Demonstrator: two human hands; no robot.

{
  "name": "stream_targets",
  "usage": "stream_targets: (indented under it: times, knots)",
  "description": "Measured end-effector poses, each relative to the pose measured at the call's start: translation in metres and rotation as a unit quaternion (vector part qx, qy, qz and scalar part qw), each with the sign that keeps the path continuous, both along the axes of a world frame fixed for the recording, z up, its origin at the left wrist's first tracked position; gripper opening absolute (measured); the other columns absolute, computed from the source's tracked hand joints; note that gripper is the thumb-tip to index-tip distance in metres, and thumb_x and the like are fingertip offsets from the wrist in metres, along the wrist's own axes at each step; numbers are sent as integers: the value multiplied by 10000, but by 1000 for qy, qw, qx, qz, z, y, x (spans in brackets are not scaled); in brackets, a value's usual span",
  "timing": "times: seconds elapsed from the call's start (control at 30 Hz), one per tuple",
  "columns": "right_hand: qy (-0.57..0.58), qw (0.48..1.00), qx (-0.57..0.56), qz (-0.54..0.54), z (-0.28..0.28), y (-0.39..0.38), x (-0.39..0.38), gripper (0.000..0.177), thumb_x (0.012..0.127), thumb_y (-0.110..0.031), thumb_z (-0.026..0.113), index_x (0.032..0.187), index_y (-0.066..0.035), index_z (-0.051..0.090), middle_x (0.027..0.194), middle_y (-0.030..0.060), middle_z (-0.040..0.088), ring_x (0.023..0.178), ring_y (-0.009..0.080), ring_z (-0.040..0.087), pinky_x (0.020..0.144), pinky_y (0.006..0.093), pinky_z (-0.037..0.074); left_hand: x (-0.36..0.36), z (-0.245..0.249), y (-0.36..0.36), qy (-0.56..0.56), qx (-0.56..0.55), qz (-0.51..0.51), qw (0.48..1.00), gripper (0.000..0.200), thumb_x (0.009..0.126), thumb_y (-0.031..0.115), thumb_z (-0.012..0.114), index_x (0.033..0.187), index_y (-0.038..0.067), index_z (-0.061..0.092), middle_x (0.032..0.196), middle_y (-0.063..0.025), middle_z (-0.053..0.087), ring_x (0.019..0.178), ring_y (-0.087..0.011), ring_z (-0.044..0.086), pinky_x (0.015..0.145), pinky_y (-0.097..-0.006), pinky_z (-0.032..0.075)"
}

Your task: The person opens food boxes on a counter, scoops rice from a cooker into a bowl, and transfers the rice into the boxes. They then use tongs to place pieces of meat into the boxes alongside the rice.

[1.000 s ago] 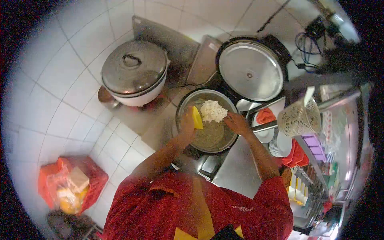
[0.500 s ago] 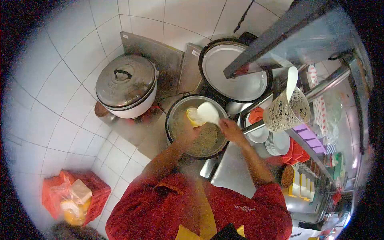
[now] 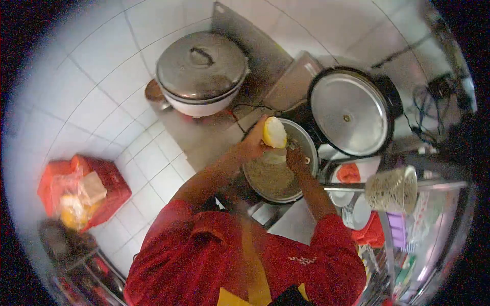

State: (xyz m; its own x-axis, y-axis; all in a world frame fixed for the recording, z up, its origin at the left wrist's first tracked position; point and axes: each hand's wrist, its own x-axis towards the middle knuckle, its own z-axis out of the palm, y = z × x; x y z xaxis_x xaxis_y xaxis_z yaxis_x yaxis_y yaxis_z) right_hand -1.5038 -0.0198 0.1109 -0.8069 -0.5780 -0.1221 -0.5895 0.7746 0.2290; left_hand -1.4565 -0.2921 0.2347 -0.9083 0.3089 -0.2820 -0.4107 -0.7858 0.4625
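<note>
A small yellow bowl [image 3: 266, 133] heaped with white rice [image 3: 276, 133] is in my left hand [image 3: 254, 140], tilted above the rice cooker [image 3: 310, 145]. My right hand [image 3: 296, 159] is closed around a white rice paddle [image 3: 278, 152] over the cooker. Its blade is low near the cooked rice [image 3: 270, 176], partly hidden by the bowl and blurred. The cooker's round lid [image 3: 349, 115] stands open behind, to the right.
A large lidded pot [image 3: 201, 66] stands at the left on the steel counter. Stacked plates [image 3: 356, 213] and a perforated holder [image 3: 392, 189] are on the right. A red crate [image 3: 109, 194] sits low on the left.
My left hand has raised and tilted the rice-filled bowl. The paddle has moved from the bowl's top down toward the cooker. The camera view has turned.
</note>
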Motion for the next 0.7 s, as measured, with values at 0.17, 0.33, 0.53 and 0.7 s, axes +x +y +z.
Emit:
stream_targets:
  times: [0.17,0.33,0.53,0.7]
  knots:
    - [11,991,-110,73,-57,-48,7,243,881,-244,512,1018,-65,603,823,143,599,729,284,608,620,438,489,31,38,-41,-33,25,22,999,614,879,671,403,1168,150,550,1092,-48,636,979,-209,633,871,-422,506]
    - [-163,976,-139,46,-93,-31,5,384,948,-271,451,1212,6,482,981,108,604,895,248,590,730,343,498,43,44,-49,-44,-11,26,999,625,871,675,421,1185,148,536,1120,-51,623,1004,-220,623,889,-420,496]
    - [-366,842,-390,73,-132,-36,29,438,964,-250,479,1300,23,412,962,77,571,806,172,543,707,308,468,51,39,-38,-32,43,18,998,600,891,653,408,1189,145,524,1127,-50,620,1000,-206,626,882,-404,502]
    - [-515,718,-430,-188,-51,-22,48,332,957,-292,490,1138,-17,530,874,84,585,743,157,527,661,323,453,94,66,-32,141,-205,133,959,578,922,620,373,1221,140,491,1120,-56,621,959,-191,635,804,-371,530]
